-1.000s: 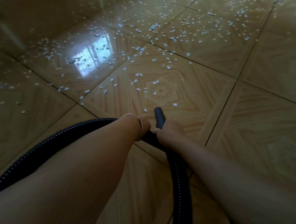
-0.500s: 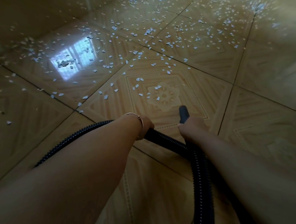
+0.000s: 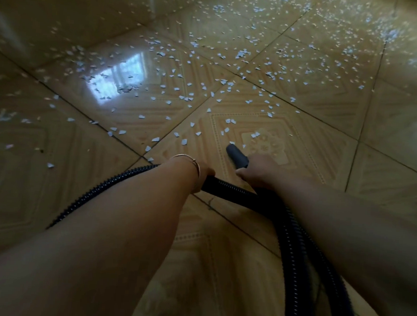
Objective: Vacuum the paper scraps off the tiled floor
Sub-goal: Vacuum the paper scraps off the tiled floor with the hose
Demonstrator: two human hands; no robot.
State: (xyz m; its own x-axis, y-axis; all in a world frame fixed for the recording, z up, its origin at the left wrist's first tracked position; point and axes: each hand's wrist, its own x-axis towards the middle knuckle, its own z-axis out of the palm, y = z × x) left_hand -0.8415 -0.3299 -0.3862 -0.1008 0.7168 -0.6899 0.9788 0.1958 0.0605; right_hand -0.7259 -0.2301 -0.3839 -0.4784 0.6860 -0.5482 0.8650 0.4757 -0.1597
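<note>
My right hand [image 3: 258, 172] grips the dark tubular nozzle [image 3: 235, 154], angled forward-left toward white paper scraps [image 3: 184, 142]; my left hand [image 3: 203, 173] clasps the black ribbed hose [image 3: 232, 190].

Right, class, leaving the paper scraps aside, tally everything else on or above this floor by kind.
Hands: 2, left hand and right hand
Black hose: 1
Grey nozzle: 1
Wrist bracelet: 1
Total: 5

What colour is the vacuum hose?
Black, ribbed hose; its nozzle looks dark grey. Head view, the only one.
</note>
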